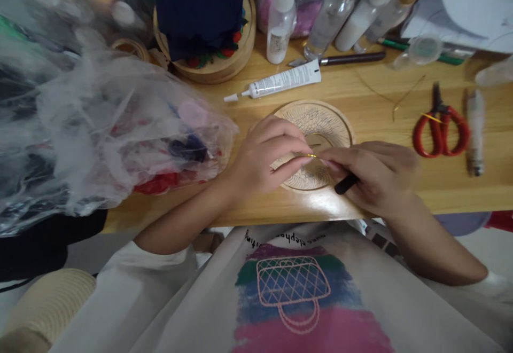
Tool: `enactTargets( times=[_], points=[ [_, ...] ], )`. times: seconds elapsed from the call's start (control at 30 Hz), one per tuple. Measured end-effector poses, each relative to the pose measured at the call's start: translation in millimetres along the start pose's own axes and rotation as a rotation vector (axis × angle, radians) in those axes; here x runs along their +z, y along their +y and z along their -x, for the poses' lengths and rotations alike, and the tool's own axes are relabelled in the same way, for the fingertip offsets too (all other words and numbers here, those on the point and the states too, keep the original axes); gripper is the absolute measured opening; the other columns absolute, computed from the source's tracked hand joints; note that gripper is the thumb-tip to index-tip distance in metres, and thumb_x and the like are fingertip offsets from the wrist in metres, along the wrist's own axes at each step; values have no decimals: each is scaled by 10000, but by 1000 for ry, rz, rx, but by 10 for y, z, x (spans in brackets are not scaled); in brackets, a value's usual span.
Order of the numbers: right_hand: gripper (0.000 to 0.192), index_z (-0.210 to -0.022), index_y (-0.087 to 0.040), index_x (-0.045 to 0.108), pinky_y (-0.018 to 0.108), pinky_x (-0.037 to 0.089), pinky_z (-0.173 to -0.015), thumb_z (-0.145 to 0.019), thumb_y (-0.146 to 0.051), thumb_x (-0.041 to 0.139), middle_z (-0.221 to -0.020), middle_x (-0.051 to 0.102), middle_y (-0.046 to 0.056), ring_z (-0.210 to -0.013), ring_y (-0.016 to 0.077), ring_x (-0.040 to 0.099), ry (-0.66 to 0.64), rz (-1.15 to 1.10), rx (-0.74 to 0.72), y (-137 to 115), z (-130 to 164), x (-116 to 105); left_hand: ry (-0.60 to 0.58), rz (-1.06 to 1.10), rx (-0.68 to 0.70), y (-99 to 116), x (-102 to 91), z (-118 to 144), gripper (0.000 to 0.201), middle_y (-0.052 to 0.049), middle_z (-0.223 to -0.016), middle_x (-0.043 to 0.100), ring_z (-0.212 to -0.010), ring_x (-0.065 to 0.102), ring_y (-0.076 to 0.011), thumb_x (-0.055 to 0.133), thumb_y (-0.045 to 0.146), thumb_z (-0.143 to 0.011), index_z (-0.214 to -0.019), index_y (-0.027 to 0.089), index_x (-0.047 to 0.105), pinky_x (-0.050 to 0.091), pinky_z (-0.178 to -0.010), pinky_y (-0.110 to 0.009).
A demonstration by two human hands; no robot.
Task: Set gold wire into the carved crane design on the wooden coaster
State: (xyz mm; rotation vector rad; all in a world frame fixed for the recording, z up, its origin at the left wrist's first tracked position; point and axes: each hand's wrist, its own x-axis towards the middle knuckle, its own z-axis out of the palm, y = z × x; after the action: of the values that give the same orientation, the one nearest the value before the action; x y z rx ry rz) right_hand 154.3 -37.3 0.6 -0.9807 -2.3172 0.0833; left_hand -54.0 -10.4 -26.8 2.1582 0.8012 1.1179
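Printed shirt (292, 289) fills the bottom edge, nearest the lens; both hands work just past it at the counter (401, 112) front. Left hand (260, 163) and right hand (372, 174) meet fingertip to fingertip over a round carved wooden disc (316, 120), both pinched on a short gold wire (309, 156). Right hand also grips a dark-handled tool (347, 183), handle end poking out under the fingers; working tip hidden, can't tell what it is. Wire sits just above the disc centre, long axis roughly left-right, ends buried in the fingertips. Judgement: wire is very light, thin, bends and kinks easily, slippery at that gauge, so best held close to the working point with fingertip pinches. Disc looks stiff and flat, lies face up, partly covered by both hands. Outward: white glue tube (286, 81) behind the disc, nozzle pointing left; red-handled scissors (441, 128) to the right, well apart; more loose gold wire (406, 96) near them; clear bottles (280, 19) along the back; plastic bag of coloured scraps (100, 128) left, beside the left wrist.
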Motion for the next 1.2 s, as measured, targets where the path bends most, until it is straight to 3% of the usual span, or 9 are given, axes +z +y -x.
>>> enactTargets(
  times=[0.17,0.67,1.0,1.2],
  points=[
    [143,-916,-274,618,243,424,-445,-899,-138,575,-538,641,-68,-443,118,589,-20,5,26,-8,-8,3,-18,-21,-20,5,-15,-7,62,-11,-906,702,-867,634,-157,624,277,-920,-889,263,676,488,-790,-350],
    [82,-896,-194,621,237,440,-458,-859,-131,659,-588,662,-16,-474,116,583,19,-50,48,-26,21,25,52,-72,89,-3,-5,-9,67,24,-846,700,-774,641,-142,639,214,-896,-871,277,637,482,-735,-360],
    [147,-923,-245,617,227,491,-500,-867,-112,642,-649,707,-37,-522,119,652,5,-98,114,-59,19,8,55,-56,121,-11,3,-10,51,19,-859,706,-783,638,-132,653,213,-893,-892,262,638,491,-757,-338],
    [180,-958,-251,630,224,516,-512,-842,-128,689,-763,756,-23,-582,124,690,34,-237,164,-52,30,-1,52,-90,123,12,-6,-10,35,7,-859,710,-781,638,-126,661,205,-892,-896,233,641,507,-761,-326]
  ],
)
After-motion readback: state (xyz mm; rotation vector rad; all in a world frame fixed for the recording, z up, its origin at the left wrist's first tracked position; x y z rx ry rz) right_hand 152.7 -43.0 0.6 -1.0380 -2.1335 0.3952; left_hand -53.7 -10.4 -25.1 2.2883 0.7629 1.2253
